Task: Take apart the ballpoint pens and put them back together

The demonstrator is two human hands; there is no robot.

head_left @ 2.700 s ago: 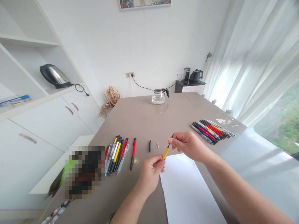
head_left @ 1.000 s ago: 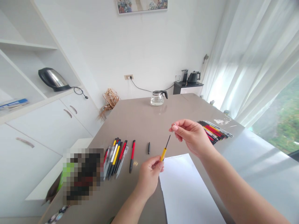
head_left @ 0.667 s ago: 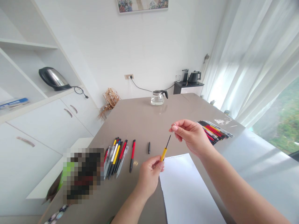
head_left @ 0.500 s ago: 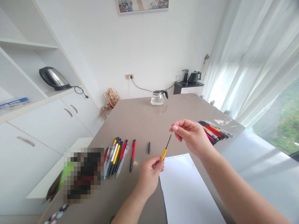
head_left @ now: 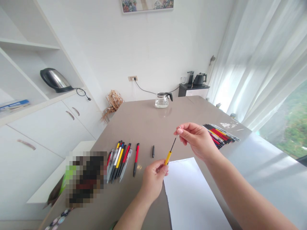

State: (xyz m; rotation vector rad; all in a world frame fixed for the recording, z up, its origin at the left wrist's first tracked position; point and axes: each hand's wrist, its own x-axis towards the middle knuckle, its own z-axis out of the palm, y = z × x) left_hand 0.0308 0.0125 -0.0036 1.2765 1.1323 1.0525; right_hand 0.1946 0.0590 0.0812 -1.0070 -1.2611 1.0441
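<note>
My left hand [head_left: 154,178] pinches the lower end of a yellow pen barrel [head_left: 168,157] above the table. A thin black refill [head_left: 172,146] sticks up out of the barrel. My right hand [head_left: 196,139] pinches the refill's top end, where a small metal spring [head_left: 178,129] shows at the fingertips. A short black pen tip piece [head_left: 153,151] lies on the table just left of the barrel. A single red pen [head_left: 136,155] lies left of that piece.
A bunch of several mixed pens [head_left: 119,159] lies at the left, another row of pens [head_left: 219,133] at the right. White paper [head_left: 194,198] lies under my hands. A glass pot [head_left: 162,99] stands at the brown table's [head_left: 144,124] far end. A blurred object [head_left: 85,179] sits near left.
Since 2.7 s ago my right hand has risen, drawing the refill out of the yellow barrel, and the small spring is gone from the table. Over the last second both hands hold still.
</note>
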